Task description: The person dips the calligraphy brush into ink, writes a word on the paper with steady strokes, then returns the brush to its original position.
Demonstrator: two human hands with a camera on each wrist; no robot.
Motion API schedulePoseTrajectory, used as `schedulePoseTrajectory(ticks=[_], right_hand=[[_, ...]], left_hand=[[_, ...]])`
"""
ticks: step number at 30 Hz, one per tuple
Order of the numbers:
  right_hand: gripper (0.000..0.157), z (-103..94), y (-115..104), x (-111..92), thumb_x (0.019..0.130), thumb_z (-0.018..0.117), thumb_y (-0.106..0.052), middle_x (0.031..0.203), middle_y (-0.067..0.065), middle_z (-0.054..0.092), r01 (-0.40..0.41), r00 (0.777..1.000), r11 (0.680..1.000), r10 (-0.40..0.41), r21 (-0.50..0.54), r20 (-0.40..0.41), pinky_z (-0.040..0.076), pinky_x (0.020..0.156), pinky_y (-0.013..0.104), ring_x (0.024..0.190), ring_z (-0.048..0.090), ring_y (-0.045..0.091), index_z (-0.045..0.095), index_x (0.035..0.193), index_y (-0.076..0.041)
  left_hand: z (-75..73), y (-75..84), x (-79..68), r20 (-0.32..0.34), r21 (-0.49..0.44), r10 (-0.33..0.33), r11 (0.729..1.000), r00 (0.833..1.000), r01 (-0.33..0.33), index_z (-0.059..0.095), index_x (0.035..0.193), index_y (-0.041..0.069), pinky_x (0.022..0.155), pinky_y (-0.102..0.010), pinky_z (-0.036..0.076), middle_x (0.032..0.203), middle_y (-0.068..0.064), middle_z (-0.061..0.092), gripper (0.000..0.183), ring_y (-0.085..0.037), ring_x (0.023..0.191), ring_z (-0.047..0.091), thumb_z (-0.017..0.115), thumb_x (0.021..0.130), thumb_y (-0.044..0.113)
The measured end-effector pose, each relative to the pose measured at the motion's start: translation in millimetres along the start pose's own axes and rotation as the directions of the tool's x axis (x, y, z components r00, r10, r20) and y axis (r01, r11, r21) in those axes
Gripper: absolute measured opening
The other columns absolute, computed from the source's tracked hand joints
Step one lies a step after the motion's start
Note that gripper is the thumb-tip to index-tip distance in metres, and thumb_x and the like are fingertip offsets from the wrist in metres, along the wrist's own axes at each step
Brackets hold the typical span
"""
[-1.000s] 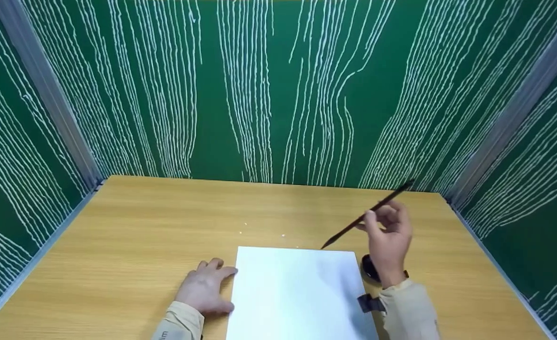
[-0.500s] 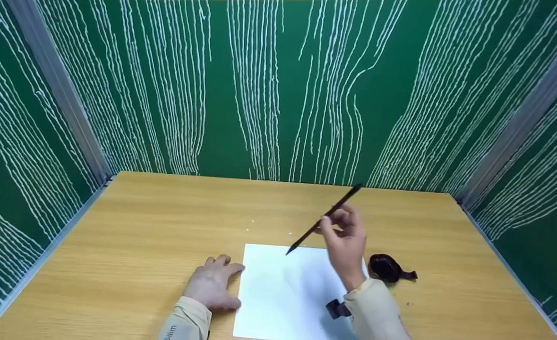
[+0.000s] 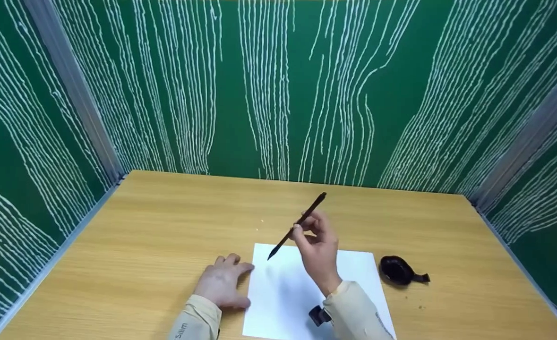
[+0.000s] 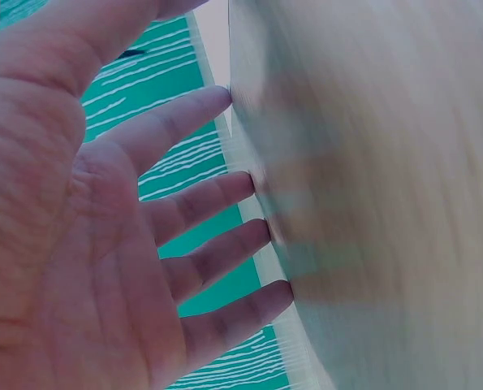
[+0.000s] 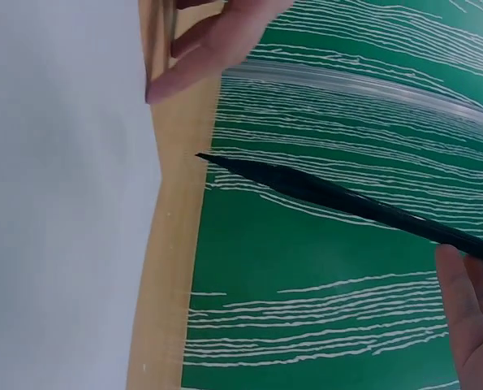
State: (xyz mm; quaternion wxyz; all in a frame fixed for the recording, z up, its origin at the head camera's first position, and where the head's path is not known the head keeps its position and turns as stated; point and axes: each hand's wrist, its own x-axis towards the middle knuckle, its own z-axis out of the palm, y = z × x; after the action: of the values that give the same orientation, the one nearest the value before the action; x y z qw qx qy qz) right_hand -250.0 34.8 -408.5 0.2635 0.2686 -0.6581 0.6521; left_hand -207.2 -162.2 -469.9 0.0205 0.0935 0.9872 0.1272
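My right hand (image 3: 320,252) pinches a dark brush (image 3: 285,238) partway up its handle, tilted, its pointed tip low over the upper left part of a white sheet of paper (image 3: 361,274). In the right wrist view the dark pointed tip of the brush (image 5: 306,185) stands apart from the sheet (image 5: 58,203). My left hand (image 3: 221,282) rests beside the paper's left edge, thumb and index tip right at it. The left wrist view shows the fingers (image 4: 221,244) spread and fairly straight, fingertips on the wooden tabletop.
A small black dish with a short handle (image 3: 396,270) sits on the table (image 3: 174,212) just right of the paper. White crumbs and dark specks dot the wood. Green walls (image 3: 240,94) with wavy white lines rise behind and at both sides, joined by grey corner posts (image 3: 77,85).
The right hand has carried the brush leftward, from the paper's top right corner to over its upper left. The black dish has come into fuller view. The left hand keeps its place at the paper.
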Motion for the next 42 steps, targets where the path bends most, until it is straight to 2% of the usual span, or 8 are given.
schedulePoseTrajectory(ticks=[7, 14, 22, 30, 42], right_hand=[[0.026, 8.1, 7.4, -2.6, 0.078, 0.053, 0.008, 0.076, 0.014, 0.056, -0.028, 1.0, 0.999, 0.028, -0.019, 0.002, 0.054, 0.057, 0.031, 0.07, 0.059, 0.032, 0.051, 0.101, -0.004], [0.026, 14.7, 13.9, -4.2, 0.078, 0.054, 0.007, 0.077, 0.016, 0.056, -0.023, 0.999, 1.0, 0.023, -0.019, 0.031, 0.054, 0.057, 0.03, 0.07, 0.059, 0.032, 0.052, 0.101, -0.006], [0.027, 16.4, 17.1, -4.9, 0.079, 0.054, 0.005, 0.079, 0.015, 0.057, -0.07, 0.997, 0.997, 0.071, -0.037, 0.039, 0.054, 0.06, 0.029, 0.073, 0.06, 0.027, 0.052, 0.101, -0.01], [0.026, 17.6, 21.9, -6.2, 0.08, 0.053, 0.005, 0.077, 0.012, 0.058, 0.014, 0.998, 0.997, -0.01, -0.073, 0.055, 0.053, 0.055, 0.028, 0.07, 0.061, 0.028, 0.052, 0.101, -0.009], [0.027, 18.7, 23.9, -7.6, 0.079, 0.055, 0.004, 0.078, 0.012, 0.059, 0.018, 0.998, 0.996, -0.013, -0.093, 0.055, 0.053, 0.055, 0.029, 0.072, 0.061, 0.029, 0.052, 0.101, -0.01]], left_hand=[[1.1, 0.2, 3.4, 0.033, 0.005, -0.019, 1.0, 0.999, 0.019, 0.051, 0.12, 0.027, 0.083, -0.051, 0.04, 0.126, -0.009, 0.044, 0.076, -0.03, 0.108, 0.042, 0.071, 0.049, 0.045], [1.3, -0.7, 2.8, 0.034, 0.007, -0.039, 0.999, 0.999, 0.039, 0.051, 0.12, 0.028, 0.085, -0.05, 0.04, 0.126, -0.008, 0.044, 0.076, -0.03, 0.108, 0.042, 0.071, 0.049, 0.046], [1.1, -0.7, 3.3, 0.038, 0.008, -0.05, 0.999, 0.998, 0.049, 0.051, 0.12, 0.029, 0.085, -0.052, 0.039, 0.127, -0.008, 0.044, 0.077, -0.03, 0.109, 0.042, 0.071, 0.049, 0.046], [1.5, -2.6, 1.7, 0.001, 0.014, -0.003, 1.0, 1.0, 0.003, 0.053, 0.119, 0.027, 0.077, -0.046, 0.043, 0.123, -0.009, 0.047, 0.075, -0.029, 0.104, 0.045, 0.07, 0.048, 0.045], [0.9, -3.1, 2.5, 0.007, -0.001, -0.006, 1.0, 1.0, 0.006, 0.052, 0.119, 0.027, 0.08, -0.048, 0.042, 0.123, -0.01, 0.046, 0.076, -0.03, 0.104, 0.044, 0.071, 0.048, 0.045]])
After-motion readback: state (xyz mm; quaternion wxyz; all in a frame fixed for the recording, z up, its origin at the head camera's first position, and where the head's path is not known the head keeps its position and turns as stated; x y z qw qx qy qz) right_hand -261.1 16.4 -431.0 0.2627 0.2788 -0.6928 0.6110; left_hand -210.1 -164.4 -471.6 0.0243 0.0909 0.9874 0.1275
